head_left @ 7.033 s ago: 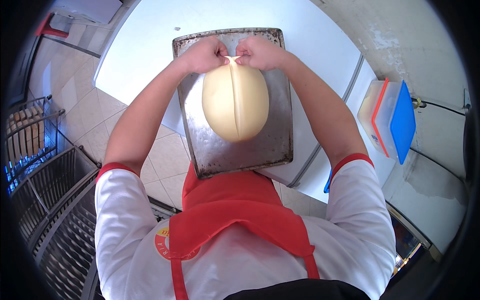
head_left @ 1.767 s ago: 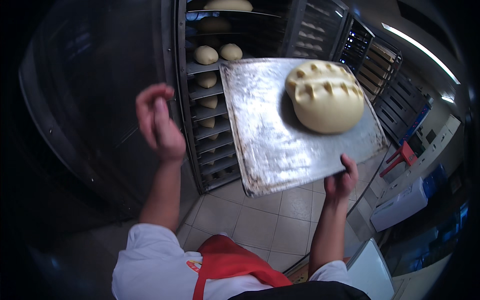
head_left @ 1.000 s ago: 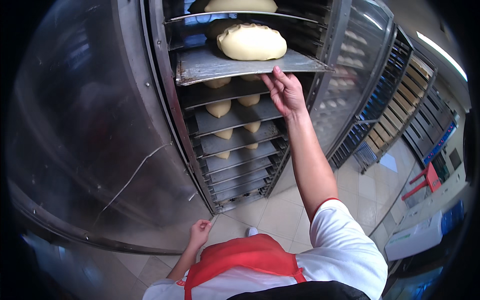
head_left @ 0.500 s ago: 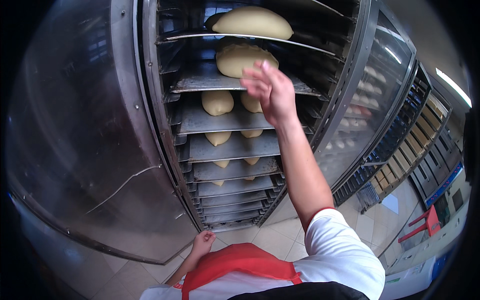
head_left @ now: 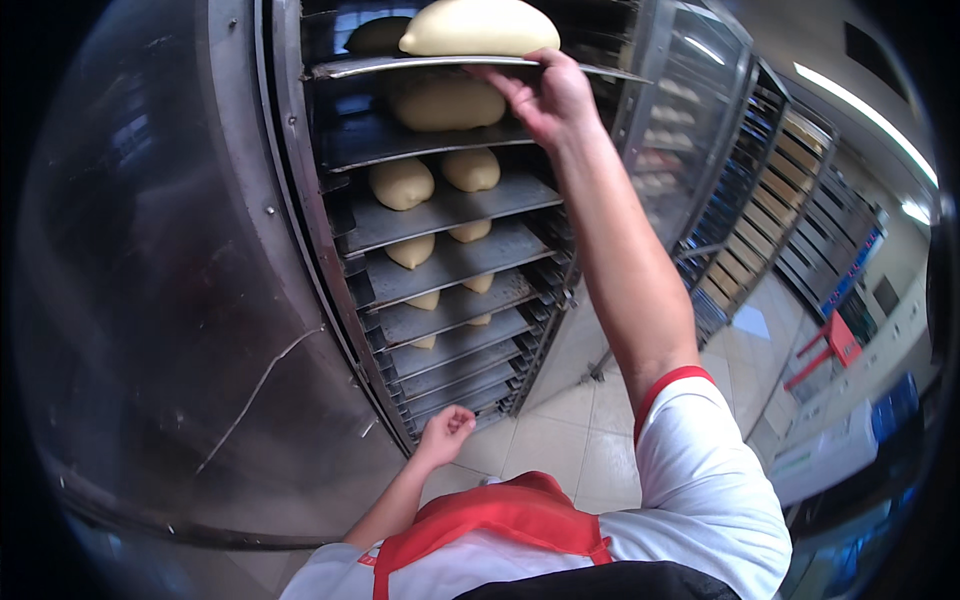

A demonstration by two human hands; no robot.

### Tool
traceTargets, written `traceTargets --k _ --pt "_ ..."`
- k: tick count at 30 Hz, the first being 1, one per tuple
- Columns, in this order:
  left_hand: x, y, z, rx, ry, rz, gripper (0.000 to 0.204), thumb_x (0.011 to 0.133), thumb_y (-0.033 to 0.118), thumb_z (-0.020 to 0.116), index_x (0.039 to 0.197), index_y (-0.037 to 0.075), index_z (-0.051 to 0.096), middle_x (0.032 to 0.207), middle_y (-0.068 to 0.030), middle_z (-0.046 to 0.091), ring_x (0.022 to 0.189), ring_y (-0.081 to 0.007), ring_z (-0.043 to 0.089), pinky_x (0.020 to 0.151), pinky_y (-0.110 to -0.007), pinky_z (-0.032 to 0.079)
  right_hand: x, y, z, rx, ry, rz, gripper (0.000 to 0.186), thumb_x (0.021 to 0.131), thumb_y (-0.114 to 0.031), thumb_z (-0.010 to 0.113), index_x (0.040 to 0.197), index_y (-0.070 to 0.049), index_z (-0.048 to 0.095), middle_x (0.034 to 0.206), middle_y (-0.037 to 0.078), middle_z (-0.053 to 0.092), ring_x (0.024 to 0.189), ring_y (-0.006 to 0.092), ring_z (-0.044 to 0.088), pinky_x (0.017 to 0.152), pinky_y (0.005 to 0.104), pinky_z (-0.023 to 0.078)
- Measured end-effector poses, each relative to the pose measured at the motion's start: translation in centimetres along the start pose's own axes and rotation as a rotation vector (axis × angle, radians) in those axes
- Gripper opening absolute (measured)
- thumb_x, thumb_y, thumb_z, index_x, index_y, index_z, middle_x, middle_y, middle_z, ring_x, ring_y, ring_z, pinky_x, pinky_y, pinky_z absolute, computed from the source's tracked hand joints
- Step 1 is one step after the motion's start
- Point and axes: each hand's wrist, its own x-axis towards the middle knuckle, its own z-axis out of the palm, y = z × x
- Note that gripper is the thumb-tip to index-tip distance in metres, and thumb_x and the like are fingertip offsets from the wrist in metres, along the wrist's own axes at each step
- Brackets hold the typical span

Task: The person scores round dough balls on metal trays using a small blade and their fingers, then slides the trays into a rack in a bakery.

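Note:
My right hand (head_left: 542,92) grips the front edge of an upper metal tray (head_left: 380,65) in an open steel cabinet, thumb at the rim and fingers partly underneath. A long smooth dough loaf (head_left: 478,28) lies on that tray. On the level below, a large dough piece (head_left: 445,104) sits in shadow, partly behind my hand. Several pointed dough pieces (head_left: 400,183) rest in pairs on lower trays (head_left: 455,210). My left hand (head_left: 445,432) is low by the foot of the cabinet, fingers curled, with nothing visible in them.
A steel door (head_left: 150,280) stands at the left. Right are a glazed door (head_left: 680,110), wheeled racks (head_left: 775,215), stacked ovens (head_left: 830,250), a red stool (head_left: 820,350) and a white water dispenser (head_left: 830,450), over a tiled floor (head_left: 570,420).
Earlier I pinched dough at a table, then carried its tray here and slid it into the cabinet. My right hand has since moved up onto the tray above; my left stays low.

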Motion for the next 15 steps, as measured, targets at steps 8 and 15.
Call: traceTargets --k 8,15 --pt "6.0 13.7 -2.7 -1.029 -0.469 -0.034 0.047 0.106 0.04 0.054 0.138 0.006 0.056 0.133 -0.0153 0.065 0.12 -0.0296 0.065 0.101 -0.044 0.053 -21.6 -11.1 -0.7 0.142 0.073 0.007 0.044 0.095 -0.009 0.048 0.131 0.016 0.046 0.131 0.027 0.06 0.125 0.0398 0.061 0.107 0.0512 0.054" --pt "9.3 24.2 -1.3 -1.222 -1.181 -0.176 0.092 0.097 0.073 0.049 0.153 0.001 0.043 0.144 -0.0242 0.058 0.129 -0.0387 0.06 0.11 -0.055 0.049 -49.3 -11.2 2.3 -0.123 0.618 -0.177 0.055 0.093 -0.024 0.049 0.135 0.01 0.054 0.124 0.027 0.068 0.108 0.0392 0.071 0.099 0.0467 0.057"
